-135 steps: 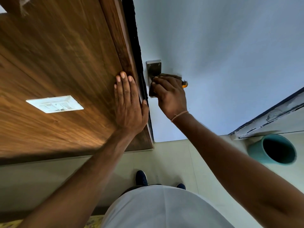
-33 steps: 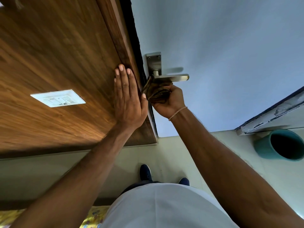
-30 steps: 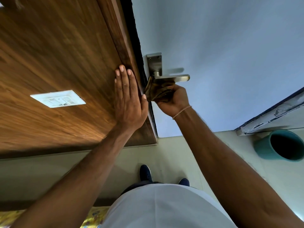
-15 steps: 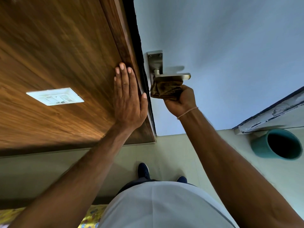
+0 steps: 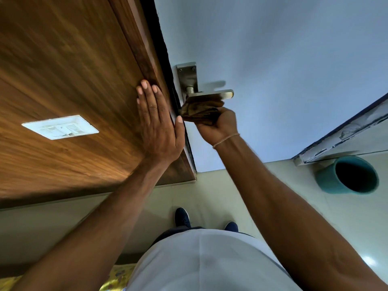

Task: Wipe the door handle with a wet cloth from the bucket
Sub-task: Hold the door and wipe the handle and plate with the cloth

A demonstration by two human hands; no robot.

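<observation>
Pale blue door [image 5: 283, 59]: we keep the handle [image 5: 210, 95] lever running rightward from its plate. Our right hand [image 5: 218, 127] presses the cloth [image 5: 199, 111] against its underside; our left hand [image 5: 159, 124] rests flat, open, on the wooden panel [image 5: 63, 70].

Brn cloth [image 5: 199, 111], teal bucket [image 5: 327, 181], blue door [image 5: 273, 59]

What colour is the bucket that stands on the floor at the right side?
The bucket is teal, with a dark inside. The head view, the only one, shows it.
</observation>
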